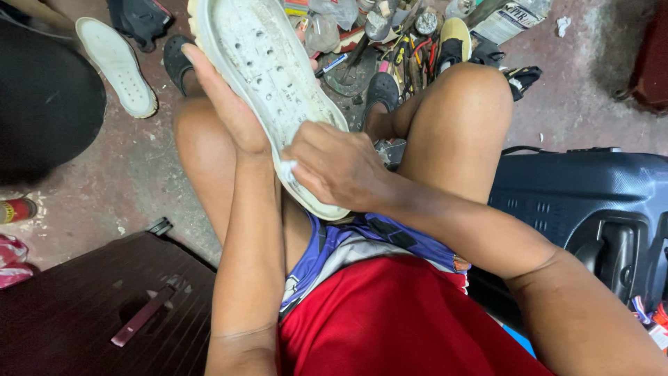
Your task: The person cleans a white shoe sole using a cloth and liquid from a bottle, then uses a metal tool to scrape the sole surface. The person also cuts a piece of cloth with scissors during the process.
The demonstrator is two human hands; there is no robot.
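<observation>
Left hand [233, 104] grips white sole [275, 76], right hand [337, 167] pinches cloth [289, 169] at 6 o'clock; loose grip could drop sole

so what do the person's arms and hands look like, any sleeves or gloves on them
Both arms are bare from the hands up to the edge of the picture: no sleeves, gloves, watch, bracelets or rings show. The left hand and right hand are uncovered, fingers unwrapped. The only clothing in view is lower down: a red garment and blue-and-white patterned shorts.

White printed package [511, 19] top right, red can [15, 209] far left
</observation>
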